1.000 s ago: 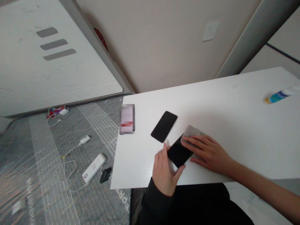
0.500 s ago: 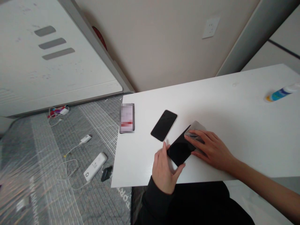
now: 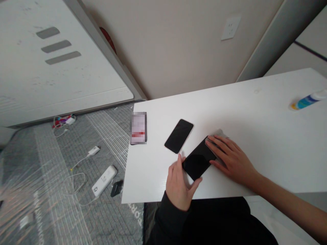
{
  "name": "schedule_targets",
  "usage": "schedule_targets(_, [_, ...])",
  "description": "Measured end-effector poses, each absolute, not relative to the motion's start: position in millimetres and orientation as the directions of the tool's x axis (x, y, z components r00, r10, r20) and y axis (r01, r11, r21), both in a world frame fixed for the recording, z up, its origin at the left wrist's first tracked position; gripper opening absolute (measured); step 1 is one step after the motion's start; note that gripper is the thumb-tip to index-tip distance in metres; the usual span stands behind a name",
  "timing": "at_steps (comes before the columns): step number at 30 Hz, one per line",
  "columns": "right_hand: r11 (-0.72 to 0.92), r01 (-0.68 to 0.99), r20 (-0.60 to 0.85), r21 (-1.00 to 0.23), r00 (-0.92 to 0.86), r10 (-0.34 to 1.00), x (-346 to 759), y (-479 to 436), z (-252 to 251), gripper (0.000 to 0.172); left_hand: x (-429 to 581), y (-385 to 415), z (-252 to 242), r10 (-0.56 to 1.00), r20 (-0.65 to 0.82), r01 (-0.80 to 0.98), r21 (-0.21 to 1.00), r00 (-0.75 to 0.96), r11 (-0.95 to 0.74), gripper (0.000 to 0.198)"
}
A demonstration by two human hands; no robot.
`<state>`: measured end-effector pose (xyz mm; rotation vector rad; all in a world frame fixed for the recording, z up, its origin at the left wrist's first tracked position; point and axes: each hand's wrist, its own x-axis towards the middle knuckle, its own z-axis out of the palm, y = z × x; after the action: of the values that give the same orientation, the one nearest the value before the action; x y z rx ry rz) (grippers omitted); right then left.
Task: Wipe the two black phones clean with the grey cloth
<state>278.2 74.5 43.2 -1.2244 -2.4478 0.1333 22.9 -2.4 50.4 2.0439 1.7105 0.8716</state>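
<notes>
A black-screened phone [image 3: 198,160] lies slanted on the white table, gripped along its lower left end by my left hand [image 3: 179,183], thumb on one edge and fingers on the other. My right hand [image 3: 232,160] presses a grey cloth [image 3: 220,132] onto the phone's upper right end; most of the cloth is hidden under the fingers. A second phone [image 3: 179,136], dark-screened with a pale rim, rests just beyond my left hand. Near the table's left edge lies a third phone [image 3: 138,128], its lit screen pixelated.
A bottle [image 3: 308,101] with a blue label lies at the table's [image 3: 260,136] far right. On the plastic-covered floor at left are a white power bank [image 3: 104,180], a small black object [image 3: 117,188] and cables [image 3: 81,177]. The wall bears a socket [image 3: 231,28].
My right hand has slid slightly up and right with the cloth, toward the phone's far end, covering more of the cloth. My left hand stays in place.
</notes>
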Motion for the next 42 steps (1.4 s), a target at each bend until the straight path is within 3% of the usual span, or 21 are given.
schedule_targets(10, [0.573, 0.78, 0.316, -0.252, -0.493, 0.81, 267, 66, 47, 0.081, 19, -5, 52, 0.97, 0.22, 0.74, 0.634, 0.106, -0.224, 0.108])
schedule_targets(16, [0.779, 0.573, 0.328, -0.255, -0.706, 0.627, 233, 49, 53, 0.073, 17, -6, 44, 0.955, 0.277, 0.749, 0.609, 0.108, -0.262, 0.107])
schedule_targets(20, [0.679, 0.698, 0.364, -0.227, -0.586, 0.724, 244, 57, 50, 0.074, 19, -4, 43, 0.954, 0.286, 0.751, 0.61, 0.091, -0.254, 0.118])
schedule_targets(24, [0.771, 0.61, 0.339, -0.186, -0.696, 0.633, 246, 50, 44, 0.079, 19, -1, 38, 0.948, 0.31, 0.75, 0.61, 0.069, -0.255, 0.13])
schedule_targets(27, [0.711, 0.684, 0.339, -0.161, -0.639, 0.691, 251, 46, 40, 0.071, 18, 1, 34, 0.943, 0.326, 0.742, 0.614, 0.072, -0.269, 0.134])
schedule_targets(29, [0.647, 0.747, 0.356, -0.153, -0.569, 0.741, 254, 44, 39, 0.076, 17, 4, 32, 0.937, 0.34, 0.737, 0.613, 0.079, -0.284, 0.136])
schedule_targets(32, [0.699, 0.699, 0.34, -0.151, -0.627, 0.701, 253, 35, 39, 0.09, 17, 6, 30, 0.926, 0.369, 0.735, 0.606, 0.077, -0.303, 0.133])
schedule_targets(34, [0.722, 0.673, 0.325, -0.161, -0.655, 0.682, 252, 32, 39, 0.083, 17, 8, 29, 0.92, 0.384, 0.734, 0.602, 0.079, -0.314, 0.131])
schedule_targets(37, [0.637, 0.749, 0.343, -0.182, -0.559, 0.755, 254, 35, 39, 0.068, 16, 10, 26, 0.915, 0.394, 0.732, 0.598, 0.085, -0.326, 0.132])
schedule_targets(42, [0.732, 0.655, 0.339, -0.186, -0.657, 0.674, 242, 41, 36, 0.085, 13, 13, 21, 0.898, 0.428, 0.733, 0.578, 0.1, -0.357, 0.126])
